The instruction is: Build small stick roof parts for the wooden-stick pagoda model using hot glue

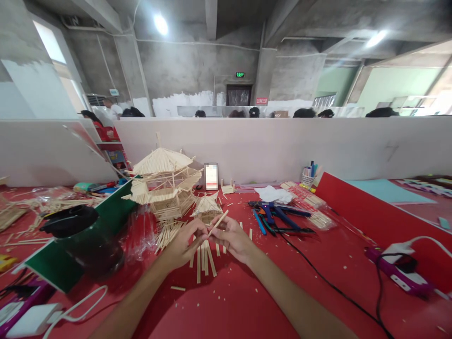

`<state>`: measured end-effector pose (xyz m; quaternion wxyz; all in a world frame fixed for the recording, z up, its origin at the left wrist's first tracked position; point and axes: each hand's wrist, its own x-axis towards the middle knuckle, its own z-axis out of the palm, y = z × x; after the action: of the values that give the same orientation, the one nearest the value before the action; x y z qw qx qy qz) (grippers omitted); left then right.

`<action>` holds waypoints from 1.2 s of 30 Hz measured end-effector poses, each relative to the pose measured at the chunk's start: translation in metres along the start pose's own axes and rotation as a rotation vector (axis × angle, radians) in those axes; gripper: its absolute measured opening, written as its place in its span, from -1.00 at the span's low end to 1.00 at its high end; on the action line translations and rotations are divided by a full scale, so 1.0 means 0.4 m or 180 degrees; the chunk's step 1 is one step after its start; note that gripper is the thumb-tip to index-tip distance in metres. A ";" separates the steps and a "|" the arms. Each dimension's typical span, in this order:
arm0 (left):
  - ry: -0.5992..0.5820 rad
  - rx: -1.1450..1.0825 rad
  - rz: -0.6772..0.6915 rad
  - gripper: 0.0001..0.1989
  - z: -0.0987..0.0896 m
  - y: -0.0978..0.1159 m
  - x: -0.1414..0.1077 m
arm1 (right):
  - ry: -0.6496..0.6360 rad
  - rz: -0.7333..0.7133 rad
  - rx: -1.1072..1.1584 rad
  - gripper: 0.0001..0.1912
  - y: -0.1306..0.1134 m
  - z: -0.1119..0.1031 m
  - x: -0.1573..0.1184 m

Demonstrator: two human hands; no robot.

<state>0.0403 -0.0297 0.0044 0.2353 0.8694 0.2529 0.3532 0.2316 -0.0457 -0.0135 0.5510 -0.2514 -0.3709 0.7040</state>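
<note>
A short pale wooden stick (219, 222) slants up to the right between my two hands. My left hand (186, 242) pinches at its lower end, and my right hand (231, 237) has its fingers closed round it. Below the hands, several flat sticks (203, 263) lie fanned out on the red table (219, 315). Just behind the hands stands a small stick pavilion (207, 206), partly hidden by the fingers. A larger tiered stick pavilion (162, 183) rises behind my left hand.
A dark jug (88, 240) stands at the left by a green board (67, 270). Right of the hands lie a glue gun (268, 212), pliers, and a bag of sticks (310, 202). A black cable (325, 278) and a purple power strip (399, 273) are farther right.
</note>
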 end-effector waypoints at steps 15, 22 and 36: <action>-0.0517 0.0450 -0.0177 -0.79 -0.009 0.014 0.003 | 0.0294 -0.0104 0.0423 -0.52 0.012 -0.014 0.018; -0.0078 0.0453 -0.0281 -0.62 -0.023 0.004 0.006 | 0.0102 -0.0073 0.0095 -0.51 -0.009 -0.017 0.008; -0.0416 -0.0822 -0.0390 0.05 -0.005 -0.002 -0.014 | -0.0906 0.0374 -0.0629 -0.47 0.004 -0.011 -0.004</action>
<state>0.0351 -0.0320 0.0026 0.3823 0.8360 0.2421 0.3105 0.2344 -0.0463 -0.0175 0.4234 -0.2234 -0.4972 0.7236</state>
